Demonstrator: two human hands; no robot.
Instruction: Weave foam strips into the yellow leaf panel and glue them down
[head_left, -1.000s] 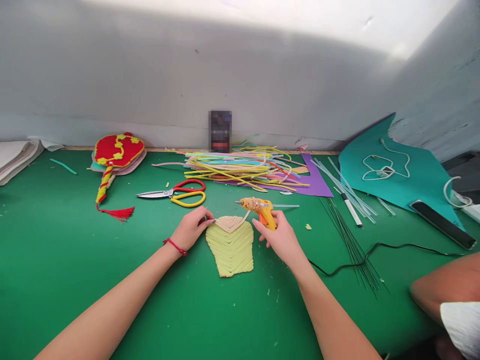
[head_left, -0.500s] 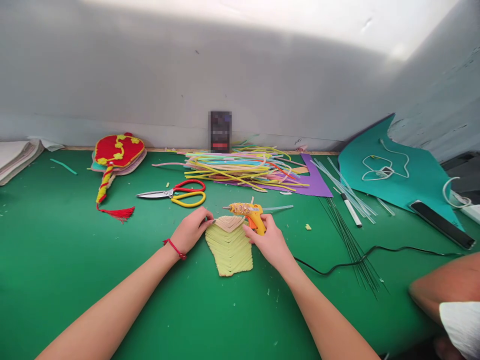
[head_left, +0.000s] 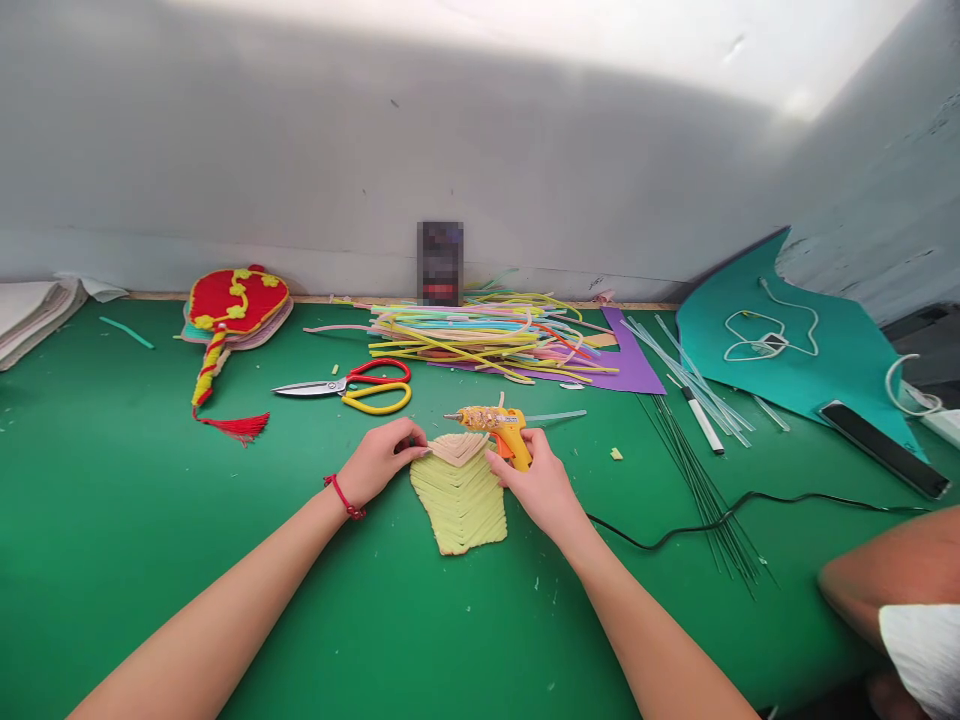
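Observation:
On the green table lies a leaf-like panel [head_left: 459, 500] of slanted fuzzy strips, light yellow-green below and beige across the top. My left hand [head_left: 382, 458] is closed in a pinch at its upper left edge; what exactly lies between the fingertips is too small to make out. My right hand [head_left: 541, 482] is closed around the handle of a yellow glue gun [head_left: 491, 420], with the thumb by the panel's upper right edge. The gun's nozzle points left above the panel, and a clear glue stick [head_left: 555, 415] juts from its back.
Scissors [head_left: 330, 388] lie behind my left hand. At the back are a pile of coloured pipe cleaners [head_left: 465, 340], a purple sheet [head_left: 637, 360] and a red fan [head_left: 238, 300]. Right are thin wires [head_left: 697, 480], a marker [head_left: 703, 420], a black cord [head_left: 660, 540] and another person's arm [head_left: 892, 570].
My left hand has shifted slightly left and down along the panel's upper left edge. My right hand and the glue gun have hardly moved.

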